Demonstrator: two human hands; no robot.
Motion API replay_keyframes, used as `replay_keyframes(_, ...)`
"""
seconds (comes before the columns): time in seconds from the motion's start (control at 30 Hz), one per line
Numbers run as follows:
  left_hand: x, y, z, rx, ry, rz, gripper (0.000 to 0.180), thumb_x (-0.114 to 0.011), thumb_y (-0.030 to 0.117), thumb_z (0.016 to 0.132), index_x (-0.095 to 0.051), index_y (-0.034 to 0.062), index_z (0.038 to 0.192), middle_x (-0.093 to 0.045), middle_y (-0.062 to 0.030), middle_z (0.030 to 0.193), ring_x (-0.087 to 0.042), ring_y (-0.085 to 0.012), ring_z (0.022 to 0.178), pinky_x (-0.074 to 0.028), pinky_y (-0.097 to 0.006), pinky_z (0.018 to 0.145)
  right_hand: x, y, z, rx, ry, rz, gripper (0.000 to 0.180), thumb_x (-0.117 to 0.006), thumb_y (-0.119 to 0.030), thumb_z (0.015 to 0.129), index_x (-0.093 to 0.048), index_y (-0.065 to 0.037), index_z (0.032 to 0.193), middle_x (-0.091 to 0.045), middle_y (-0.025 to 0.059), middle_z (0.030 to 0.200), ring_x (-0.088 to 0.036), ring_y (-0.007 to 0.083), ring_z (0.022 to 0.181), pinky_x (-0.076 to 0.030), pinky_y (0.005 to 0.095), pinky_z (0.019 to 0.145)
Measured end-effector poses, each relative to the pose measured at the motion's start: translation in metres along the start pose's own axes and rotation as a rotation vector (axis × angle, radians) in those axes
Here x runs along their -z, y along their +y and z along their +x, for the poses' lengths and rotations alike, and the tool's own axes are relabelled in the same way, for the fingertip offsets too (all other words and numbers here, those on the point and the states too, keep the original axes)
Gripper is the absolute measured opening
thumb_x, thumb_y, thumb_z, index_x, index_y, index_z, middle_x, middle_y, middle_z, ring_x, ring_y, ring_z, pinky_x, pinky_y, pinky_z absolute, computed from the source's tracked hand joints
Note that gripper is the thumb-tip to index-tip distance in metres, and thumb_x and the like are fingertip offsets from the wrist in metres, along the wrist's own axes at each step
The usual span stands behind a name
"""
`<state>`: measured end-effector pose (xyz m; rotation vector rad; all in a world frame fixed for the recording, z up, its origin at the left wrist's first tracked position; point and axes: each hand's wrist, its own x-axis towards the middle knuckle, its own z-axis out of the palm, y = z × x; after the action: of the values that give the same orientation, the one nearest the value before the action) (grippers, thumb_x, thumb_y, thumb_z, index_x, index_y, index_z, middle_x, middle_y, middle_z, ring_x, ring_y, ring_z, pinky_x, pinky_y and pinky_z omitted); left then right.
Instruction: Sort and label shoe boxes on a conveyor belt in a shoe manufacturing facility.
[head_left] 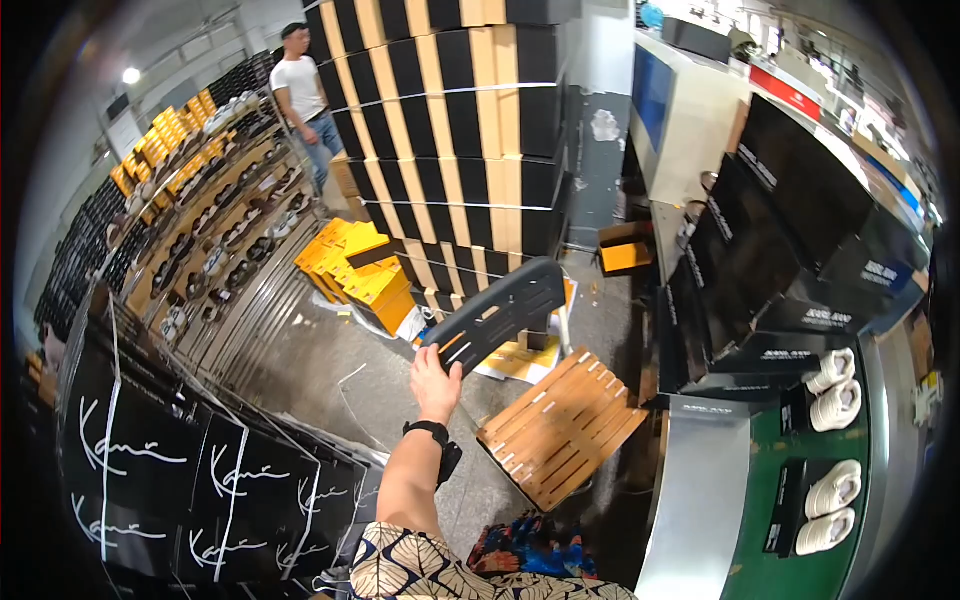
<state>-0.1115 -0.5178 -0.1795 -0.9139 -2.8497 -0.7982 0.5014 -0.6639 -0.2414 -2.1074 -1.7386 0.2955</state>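
Observation:
My left hand point(437, 387), with a black band on its wrist, grips the near left corner of a chair's black slotted backrest point(505, 315). Its fingers wrap over the edge and the thumb lies along the near side. The chair's seat of brown wooden slats point(565, 430) lies below and to the right of the backrest. A patterned sleeve covers my upper arm, and dark, colourful printed cloth point(530, 548) shows near the seat. My right hand is out of view.
Strapped black-and-tan boxes point(450, 120) tower ahead, with yellow boxes point(365, 270) at their foot. Black cartons point(230, 480) stand left, by shoe racks point(220, 240). Black shoeboxes point(770, 230) and white shoes point(835, 400) sit on a green conveyor point(770, 550) right. A person point(305, 95) stands far left.

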Motion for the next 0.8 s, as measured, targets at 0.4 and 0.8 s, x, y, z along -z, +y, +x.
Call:
replay_keyframes(0.4, -0.045, -0.103, 0.093, 0.209, -0.187, -0.779, 0.063, -0.065, 0.041, 0.079, -0.049, -0.0059, 0.118, -0.061, -0.0170, 0.103, -0.057, -0.0244, 0.093, -0.043, -0.033, 0.084, -0.001, 0.081, -0.095, -0.474, -0.324, -0.259, 0.113, -0.085, -0.043, 0.046, -0.031, -0.006, 0.138, -0.005, 0.0333, 0.143, -0.017, 0.0459, 0.133, -0.028, 0.0450, 0.105)
replay_keyframes(0.8, -0.012, -0.069, 0.019, 0.044, -0.104, -0.420, 0.065, -0.054, 0.050, 0.086, -0.045, -0.0102, 0.109, -0.056, -0.0228, 0.100, -0.056, -0.0271, 0.089, -0.044, -0.036, 0.082, 0.020, 0.039, -0.136, -0.683, -0.234, -0.070, 0.111, -0.089, -0.025, 0.045, -0.030, -0.008, 0.137, 0.001, 0.0278, 0.146, -0.026, 0.0438, 0.129, -0.035, 0.0391, 0.103)
